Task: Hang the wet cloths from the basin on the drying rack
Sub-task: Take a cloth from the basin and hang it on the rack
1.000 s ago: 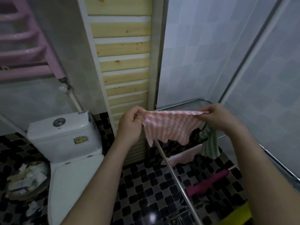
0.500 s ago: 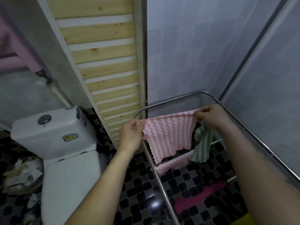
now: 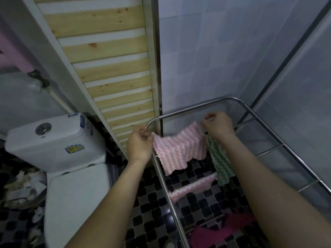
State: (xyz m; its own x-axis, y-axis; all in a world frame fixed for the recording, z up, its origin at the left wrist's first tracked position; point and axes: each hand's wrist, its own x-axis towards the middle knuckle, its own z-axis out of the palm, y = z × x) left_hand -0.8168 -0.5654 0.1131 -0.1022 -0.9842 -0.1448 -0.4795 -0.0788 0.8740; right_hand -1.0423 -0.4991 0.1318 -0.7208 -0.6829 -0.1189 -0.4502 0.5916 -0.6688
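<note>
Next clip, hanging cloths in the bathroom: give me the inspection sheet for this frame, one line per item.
Surface: dark mosaic floor.
Job's things: steel drying rack; pink-and-white cloth held spread at its far end, contact with a rail unclear; green-and-white cloth, second pink cloth and magenta cloth already hang on it; basin not in view.
Clutter: waste bin full of paper beside the toilet.
Hands: left hand and right hand each pinch a top corner of the pink-and-white cloth.
Cables: nothing seen.
Surroundings: wooden slatted panel, pale tiled walls.

White toilet (image 3: pixel 59 158) beside wooden slatted panel (image 3: pixel 111 65), checkered floor (image 3: pixel 148 203).
</note>
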